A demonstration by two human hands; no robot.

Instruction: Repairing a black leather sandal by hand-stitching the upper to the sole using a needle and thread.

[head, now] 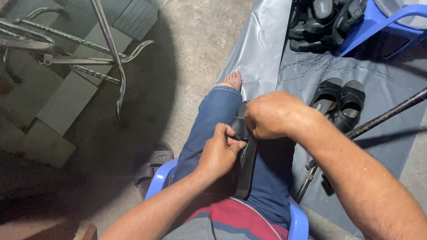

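A seated person bends over a black sandal (243, 166) lying lengthwise on the lap, both forearms reaching in from the bottom of the frame. The left hand (219, 153) is curled, its thumb and fingertips pinched on the sandal's strap at about its middle. The right hand (269, 114), knuckles up and fingers folded under, is closed over the sandal's far end, just beyond the left hand; the two hands almost touch. The sandal rests on jeans-clad thighs above a blue plastic chair (299, 222), one bare foot (232, 81) showing beyond the sandal's far end. Right of the sandal, on a grey sheet (262, 44) spread over the concrete floor, stands one pair of black sandals (340, 102), two in all. Farther beyond the sandal, a heap of black sandals (320, 22), too tangled to count, lies against a second blue chair (378, 22). One dark rod (387, 114) slants across the sheet to the sandal's right. One worn slipper (153, 166) sits on the floor left of the sandal.
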